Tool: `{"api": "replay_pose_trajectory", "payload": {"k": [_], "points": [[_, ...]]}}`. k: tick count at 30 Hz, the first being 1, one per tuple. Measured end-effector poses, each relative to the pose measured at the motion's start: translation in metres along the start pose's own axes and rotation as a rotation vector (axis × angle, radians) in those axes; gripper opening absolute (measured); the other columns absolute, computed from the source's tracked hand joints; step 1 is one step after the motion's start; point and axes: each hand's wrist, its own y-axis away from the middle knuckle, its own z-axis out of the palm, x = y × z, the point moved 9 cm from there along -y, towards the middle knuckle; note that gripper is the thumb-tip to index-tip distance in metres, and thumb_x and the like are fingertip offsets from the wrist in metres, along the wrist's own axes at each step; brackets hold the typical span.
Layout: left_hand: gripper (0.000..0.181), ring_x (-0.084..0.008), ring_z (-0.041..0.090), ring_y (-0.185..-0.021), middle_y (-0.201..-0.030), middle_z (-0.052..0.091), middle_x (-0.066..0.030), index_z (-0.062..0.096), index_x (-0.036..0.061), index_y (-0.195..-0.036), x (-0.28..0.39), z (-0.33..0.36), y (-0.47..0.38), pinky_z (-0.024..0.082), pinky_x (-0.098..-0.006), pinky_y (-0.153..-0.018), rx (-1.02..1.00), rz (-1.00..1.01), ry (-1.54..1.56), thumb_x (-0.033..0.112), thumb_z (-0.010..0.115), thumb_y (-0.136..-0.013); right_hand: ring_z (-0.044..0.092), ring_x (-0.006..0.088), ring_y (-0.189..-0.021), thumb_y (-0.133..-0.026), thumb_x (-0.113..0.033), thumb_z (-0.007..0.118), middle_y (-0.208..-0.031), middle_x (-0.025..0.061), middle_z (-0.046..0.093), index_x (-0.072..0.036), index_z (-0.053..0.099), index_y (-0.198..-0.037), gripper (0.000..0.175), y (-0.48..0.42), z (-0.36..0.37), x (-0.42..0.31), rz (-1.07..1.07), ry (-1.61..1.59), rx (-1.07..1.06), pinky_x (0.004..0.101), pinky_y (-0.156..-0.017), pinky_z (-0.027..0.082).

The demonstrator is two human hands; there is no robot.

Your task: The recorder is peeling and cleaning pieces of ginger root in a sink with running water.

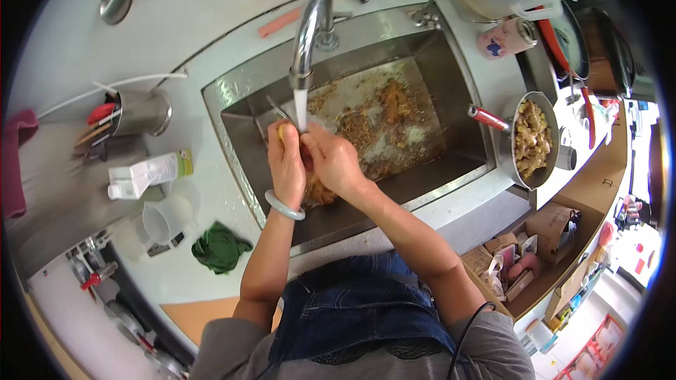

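My left hand point(287, 163), with a pale bangle point(285, 205) at its wrist, grips a small yellow piece, apparently peeled ginger point(285, 130). Pressed against it is my right hand point(335, 158), its fingers curled; what they hold is hidden. Just past the left fingertips, a thin metal tool point(277, 107) shows, but I cannot tell which hand, if any, holds it. Water point(300, 108) runs from the chrome faucet point(306, 36) onto my hands. Below is the stainless steel sink point(449, 84), whose floor carries brown peelings and scraps point(364, 126).
At right stands a saucepan point(505, 153) full of ginger pieces point(532, 137), its red handle point(488, 117) towards the sink. A pink can point(507, 39) lies behind it. Leftward are a green cloth point(219, 248), a plastic measuring cup point(163, 219), a carton point(142, 174) and a metal utensil holder point(142, 111).
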Motion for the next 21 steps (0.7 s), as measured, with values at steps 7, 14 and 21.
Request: {"api": "replay_pose_trajectory", "payload": {"k": [7,14,21], "points": [[0.015,-0.005,0.05,-0.065,-0.079,0.054,0.0021,0.053,0.0075,-0.104,-0.03,-0.006,-0.034,0.041,-0.02,-0.05,-0.077,-0.16,0.172,0.02,0.05,-0.096,0.063,0.0352,-0.084,-0.09,-0.021,0.047,-0.093,0.0179,0.065,-0.008,0.046,-0.127,0.04,-0.04,0.015,0.007,-0.018,-0.217,-0.065,0.0421,-0.071,0.049],[0.02,-0.0058,0.042,-0.05,-0.063,0.046,0.0034,0.054,0.0085,-0.093,-0.066,0.044,-0.066,0.034,-0.0209,-0.042,-0.109,-0.004,-0.247,0.028,0.054,-0.093,0.059,0.0344,-0.099,-0.086,-0.024,0.057,-0.106,0.0183,0.061,-0.005,0.05,-0.124,0.043,0.017,-0.071,0.066,0.237,0.209,0.231,0.0393,-0.075,0.05],[0.034,-0.0096,0.042,-0.049,-0.062,0.047,0.0003,0.048,0.0136,-0.073,-0.157,-0.004,-0.071,0.034,-0.0261,-0.04,-0.007,-0.606,0.208,0.041,0.049,-0.094,0.058,0.0259,-0.073,-0.08,-0.016,0.059,-0.081,0.0074,0.055,-0.005,0.051,-0.122,0.044,0.137,-0.188,0.169,0.244,0.901,0.594,0.0403,-0.058,0.046]]}}
